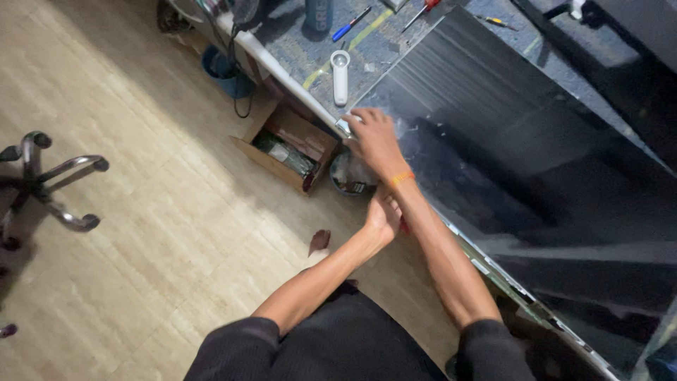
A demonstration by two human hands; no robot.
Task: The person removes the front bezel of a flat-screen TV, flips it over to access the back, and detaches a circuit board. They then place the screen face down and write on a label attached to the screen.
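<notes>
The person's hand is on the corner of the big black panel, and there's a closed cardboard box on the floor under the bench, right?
Not quite. The box is open, with things showing inside it. The rest holds: the head view shows the right hand on the corner of the black panel, and the box sits on the floor by the bench.

Large dark flat screen panel [522, 141] across the workbench; open brown cardboard box [285, 144] on the floor below.

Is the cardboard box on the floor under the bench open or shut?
Open. The cardboard box has its flaps spread outward, and packets lying inside show from above. It sits beside the round tub.
</notes>
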